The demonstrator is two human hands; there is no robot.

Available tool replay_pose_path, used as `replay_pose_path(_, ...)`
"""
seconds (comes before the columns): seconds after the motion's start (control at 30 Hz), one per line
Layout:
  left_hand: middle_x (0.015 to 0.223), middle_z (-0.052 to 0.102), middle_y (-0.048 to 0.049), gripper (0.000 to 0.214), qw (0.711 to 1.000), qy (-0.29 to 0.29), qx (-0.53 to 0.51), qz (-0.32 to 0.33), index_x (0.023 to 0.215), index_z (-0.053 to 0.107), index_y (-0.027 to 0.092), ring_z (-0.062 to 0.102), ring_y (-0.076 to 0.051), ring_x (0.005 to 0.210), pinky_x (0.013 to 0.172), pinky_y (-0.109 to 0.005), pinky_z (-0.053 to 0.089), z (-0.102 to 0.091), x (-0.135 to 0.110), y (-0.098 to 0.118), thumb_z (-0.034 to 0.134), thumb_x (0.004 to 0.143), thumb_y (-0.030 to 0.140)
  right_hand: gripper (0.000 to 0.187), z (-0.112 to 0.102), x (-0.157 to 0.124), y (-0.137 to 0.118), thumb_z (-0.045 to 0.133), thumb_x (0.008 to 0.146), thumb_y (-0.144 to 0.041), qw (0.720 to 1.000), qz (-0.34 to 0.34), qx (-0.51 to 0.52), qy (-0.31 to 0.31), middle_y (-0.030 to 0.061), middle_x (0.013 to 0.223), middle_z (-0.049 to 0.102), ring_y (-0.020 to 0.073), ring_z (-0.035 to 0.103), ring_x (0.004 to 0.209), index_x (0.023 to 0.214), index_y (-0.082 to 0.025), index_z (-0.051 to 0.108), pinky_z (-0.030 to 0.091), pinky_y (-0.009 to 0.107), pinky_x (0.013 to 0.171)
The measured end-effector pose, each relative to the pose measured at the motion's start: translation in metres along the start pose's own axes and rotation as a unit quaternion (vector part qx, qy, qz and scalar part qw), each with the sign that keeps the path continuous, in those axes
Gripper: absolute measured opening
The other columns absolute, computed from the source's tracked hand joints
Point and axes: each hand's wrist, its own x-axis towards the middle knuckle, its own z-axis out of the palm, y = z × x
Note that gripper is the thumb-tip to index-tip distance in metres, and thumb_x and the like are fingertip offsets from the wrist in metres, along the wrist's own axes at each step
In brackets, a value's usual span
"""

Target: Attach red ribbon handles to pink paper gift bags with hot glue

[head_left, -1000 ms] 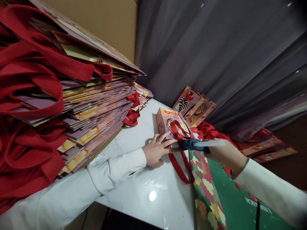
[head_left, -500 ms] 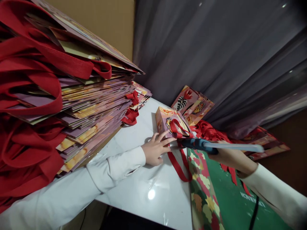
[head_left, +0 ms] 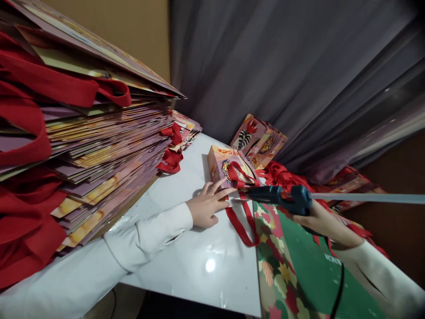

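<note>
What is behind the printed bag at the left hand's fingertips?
Behind the printed bag, similar bags are propped before the grey curtain. Their lower left part is covered by the front bag and cannot be seen.

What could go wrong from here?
Burn: the glue gun in the right hand points toward the left hand, whose fingertips are close to the nozzle; if hot, a slip might touch them.

Stray glue: the lower red strap loops beside the nozzle and could catch a drip.

Knock: the long glue stick juts far out behind and might bump something if the gun swings.
</note>
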Motion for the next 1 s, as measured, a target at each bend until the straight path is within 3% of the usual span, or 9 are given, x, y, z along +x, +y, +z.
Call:
replay_pose_path(0.17,0.161,0.020,-0.0033,0.070,1.000,-0.004,-0.010,0.007,0.131,0.055,0.029,0.003,-0.042,0.146,0.108,-0.065,0.019,-0.001,0.000,0.000,0.055,0.062,0.017,0.041,0.019,0.016,-0.003,0.072,0.066,-0.039,0.995,-0.031,0.046,-0.088,0.0044,0.091,0.070,0.0238,0.065,0.083,0.100,-0.018,0.063,0.055,0.031,0.070)
replay_pose_path(0.37,0.160,0.022,-0.0031,0.062,1.000,-0.001,-0.017,0.000,0.124,0.059,0.026,0.004,-0.043,0.146,0.109,-0.066,0.017,-0.001,0.000,-0.002,0.055,0.063,0.017,0.032,0.036,0.032,-0.006,0.064,0.065,-0.024,0.992,-0.097,-0.050,-0.057,0.0029,0.086,0.066,0.0197,0.061,0.074,0.096,-0.016,0.063,0.050,0.028,0.063)
replay_pose_path(0.5,0.160,0.021,-0.0046,0.065,1.000,-0.019,-0.023,0.005,0.128,0.057,0.027,0.005,-0.045,0.145,0.108,-0.069,0.017,-0.002,0.001,-0.001,0.054,0.063,0.017,0.027,0.029,0.034,-0.006,0.065,0.065,-0.028,0.992,-0.074,-0.059,-0.086,0.0002,0.077,0.064,0.0173,0.059,0.068,0.090,-0.017,0.063,0.049,0.026,0.060)
replay_pose_path(0.67,0.160,0.021,-0.0032,0.074,1.000,-0.019,-0.016,-0.002,0.135,0.052,0.031,0.006,-0.044,0.145,0.108,-0.067,0.017,-0.002,0.002,0.000,0.054,0.063,0.016,0.033,0.017,0.028,0.000,0.067,0.068,-0.038,0.991,-0.060,-0.013,-0.116,0.0024,0.084,0.066,0.0190,0.062,0.073,0.093,-0.016,0.063,0.054,0.028,0.067)
replay_pose_path(0.87,0.160,0.020,-0.0037,0.071,0.999,-0.032,-0.024,0.009,0.133,0.053,0.030,0.004,-0.046,0.145,0.107,-0.069,0.018,-0.003,0.001,-0.002,0.054,0.064,0.017,0.042,0.004,0.016,-0.004,0.074,0.063,-0.048,0.994,-0.035,-0.008,-0.104,0.0036,0.085,0.069,0.0221,0.063,0.078,0.091,-0.018,0.066,0.056,0.030,0.070)
replay_pose_path(1.0,0.160,0.021,-0.0040,0.068,0.999,-0.030,-0.015,0.008,0.130,0.055,0.028,0.003,-0.045,0.146,0.107,-0.069,0.019,-0.002,0.002,-0.003,0.054,0.063,0.017,0.051,-0.005,0.003,-0.007,0.080,0.054,-0.057,0.999,0.009,0.020,-0.047,0.0047,0.083,0.071,0.0245,0.065,0.076,0.087,-0.020,0.068,0.057,0.031,0.068)
